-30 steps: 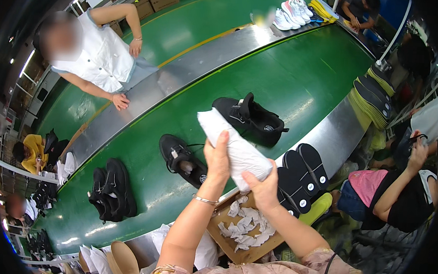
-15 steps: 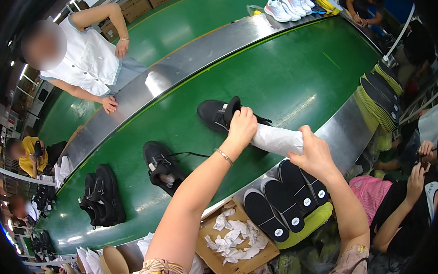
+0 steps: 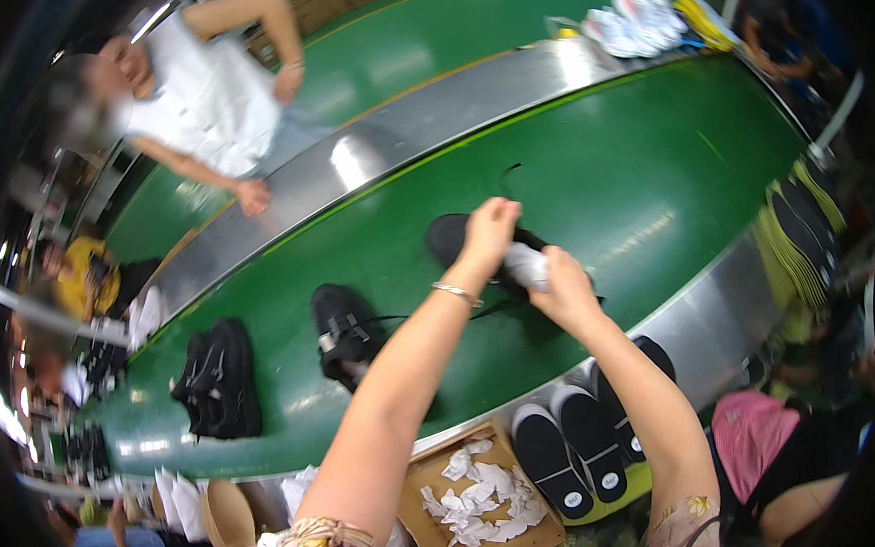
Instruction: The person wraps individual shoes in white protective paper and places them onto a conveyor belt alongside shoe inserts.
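A black sneaker (image 3: 447, 236) lies on the green conveyor belt, its toe toward the left. My left hand (image 3: 490, 235) is closed at the shoe's opening, gripping its tongue, which the fingers mostly hide. A wad of white stuffing paper (image 3: 527, 266) is in my right hand (image 3: 565, 289), closed round its outer end. The wad's inner end goes into the shoe's opening. A loose black lace (image 3: 509, 175) sticks out past my left hand. Nearer on the left, another black sneaker (image 3: 344, 323) with paper inside lies with its lace trailing toward my left forearm.
A pair of black shoes (image 3: 218, 380) stands farther left. A cardboard box (image 3: 531, 545) of crumpled paper and black insoles (image 3: 547, 451) lie along the near edge. Insole stacks (image 3: 806, 231) sit right. Across the belt stands a person in white (image 3: 213, 89); white sneakers (image 3: 633, 25) are at the far end.
My right hand has moved left, pushing the paper wad into the sneaker, so less of it shows. My left hand stays at the shoe's opening. The whole view has shifted a little.
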A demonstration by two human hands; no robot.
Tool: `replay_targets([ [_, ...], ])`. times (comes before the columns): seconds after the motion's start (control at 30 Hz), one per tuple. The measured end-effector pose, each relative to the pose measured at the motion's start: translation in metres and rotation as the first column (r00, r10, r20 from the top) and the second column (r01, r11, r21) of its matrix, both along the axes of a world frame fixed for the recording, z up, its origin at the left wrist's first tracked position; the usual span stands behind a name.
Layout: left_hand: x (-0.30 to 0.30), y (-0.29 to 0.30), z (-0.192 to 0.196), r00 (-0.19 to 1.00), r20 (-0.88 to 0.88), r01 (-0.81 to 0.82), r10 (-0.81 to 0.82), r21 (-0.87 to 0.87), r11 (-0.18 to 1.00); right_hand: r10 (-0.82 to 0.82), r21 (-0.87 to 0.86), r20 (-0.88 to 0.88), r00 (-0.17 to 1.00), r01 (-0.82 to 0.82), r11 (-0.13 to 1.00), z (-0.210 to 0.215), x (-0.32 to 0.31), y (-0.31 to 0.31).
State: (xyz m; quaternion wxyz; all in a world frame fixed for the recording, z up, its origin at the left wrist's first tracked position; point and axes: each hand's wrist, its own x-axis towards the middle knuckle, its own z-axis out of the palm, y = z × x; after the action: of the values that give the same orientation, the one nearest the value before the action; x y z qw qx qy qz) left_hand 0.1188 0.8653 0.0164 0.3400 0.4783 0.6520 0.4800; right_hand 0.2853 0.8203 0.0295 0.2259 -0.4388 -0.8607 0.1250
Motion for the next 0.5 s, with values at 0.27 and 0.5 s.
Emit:
replay_targets([
  [0.27,0.011,-0.038,-0.005,0.959,-0.284,0.003,0.007,0.034,0.999,-0.014,-0.129,0.204,0.979,0.04,0.991,0.014,-0.018,0.003],
  [0.5,-0.008,-0.052,-0.02,0.972,-0.235,0.071,-0.024,0.195,0.978,0.0,-0.249,0.005,1.0,0.001,0.969,-0.029,-0.033,-0.009],
])
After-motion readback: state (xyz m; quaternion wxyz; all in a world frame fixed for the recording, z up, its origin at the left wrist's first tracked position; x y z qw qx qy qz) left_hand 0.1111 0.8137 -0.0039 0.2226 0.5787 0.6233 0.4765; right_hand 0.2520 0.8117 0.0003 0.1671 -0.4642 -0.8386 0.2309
